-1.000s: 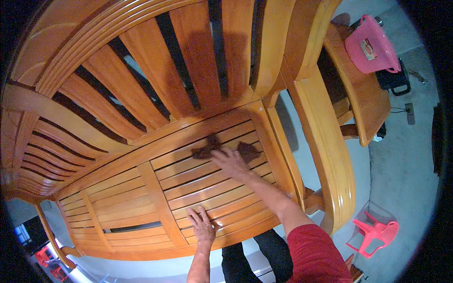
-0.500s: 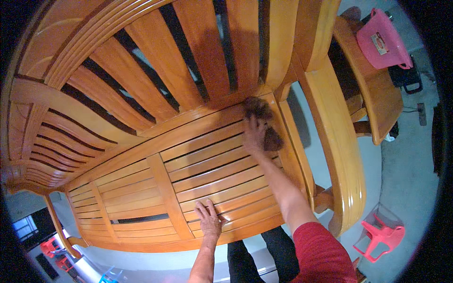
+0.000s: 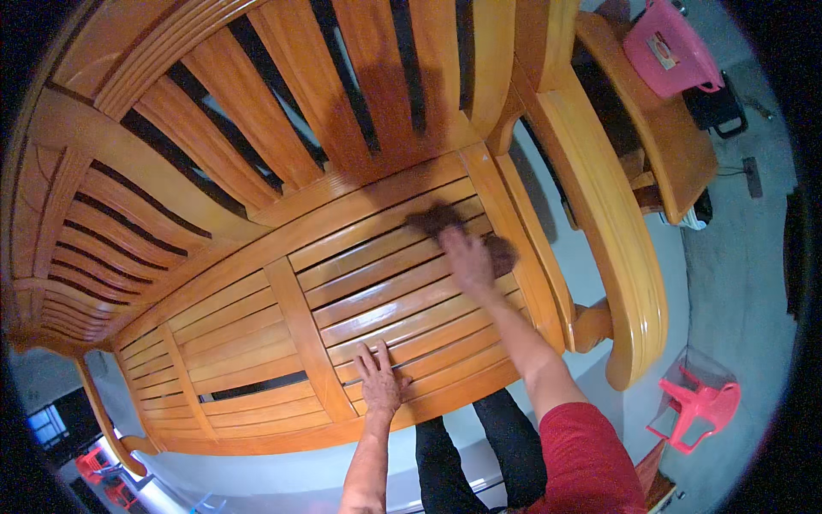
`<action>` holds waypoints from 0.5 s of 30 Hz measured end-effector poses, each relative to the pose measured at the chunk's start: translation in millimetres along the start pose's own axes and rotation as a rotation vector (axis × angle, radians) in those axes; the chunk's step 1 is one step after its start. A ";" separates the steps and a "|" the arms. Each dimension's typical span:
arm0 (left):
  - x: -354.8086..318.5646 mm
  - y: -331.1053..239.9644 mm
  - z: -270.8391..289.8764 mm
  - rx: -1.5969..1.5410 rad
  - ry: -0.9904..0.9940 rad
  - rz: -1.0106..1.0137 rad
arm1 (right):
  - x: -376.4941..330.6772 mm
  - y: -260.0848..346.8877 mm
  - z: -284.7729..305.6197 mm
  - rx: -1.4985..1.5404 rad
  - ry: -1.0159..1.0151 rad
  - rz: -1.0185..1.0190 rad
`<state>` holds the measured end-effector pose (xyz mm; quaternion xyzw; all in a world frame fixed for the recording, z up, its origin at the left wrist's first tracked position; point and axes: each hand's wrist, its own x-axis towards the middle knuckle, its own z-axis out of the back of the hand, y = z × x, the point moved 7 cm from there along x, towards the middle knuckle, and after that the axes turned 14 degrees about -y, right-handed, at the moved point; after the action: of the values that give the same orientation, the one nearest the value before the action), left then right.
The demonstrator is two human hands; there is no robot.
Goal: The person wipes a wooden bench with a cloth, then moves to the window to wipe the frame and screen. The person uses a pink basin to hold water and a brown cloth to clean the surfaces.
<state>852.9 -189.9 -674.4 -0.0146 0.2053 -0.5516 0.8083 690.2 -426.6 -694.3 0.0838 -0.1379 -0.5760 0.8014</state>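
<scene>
Glossy, slatted wooden surface (image 3: 368, 308) | crumpled dark-brown cloth (image 3: 435, 220) at its right end, long axis upper-left to lower-right | my right hand (image 3: 470, 264) on it, grip too blurred to tell | my left hand (image 3: 379, 383) spread, holding nothing

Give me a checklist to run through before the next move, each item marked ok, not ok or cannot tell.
1. Right hand on the dark cloth: ok; cloth shows on both sides of the hand.
2. Left hand resting on the bench seat: ok, near the front edge, fingers spread.
3. Cloth lying flat: cannot tell; it is blurred and partly covered.
4. Seat slats evenly spaced: not ok; one dark gap left of the left hand is wider than the rest.
5. Pink bucket off the bench: ok, it stands on the side table.
6. Cloth damp or dry: cannot tell.
</scene>
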 end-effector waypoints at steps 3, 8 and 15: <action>-10.2 14.3 3.7 -0.134 -0.039 0.010 | -13.3 -62.4 14.6 -0.246 -0.107 -0.192; -39.7 47.8 2.4 -0.359 -0.232 0.152 | -69.9 -34.3 21.0 -0.400 -0.187 -0.366; -36.1 67.4 -4.6 -0.661 -0.200 0.285 | -165.0 153.8 6.0 0.135 -0.020 0.068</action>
<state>899.9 -130.1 -684.1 -0.2997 0.2922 -0.3334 0.8448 777.4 -220.8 -664.1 0.1272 -0.1869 -0.5385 0.8117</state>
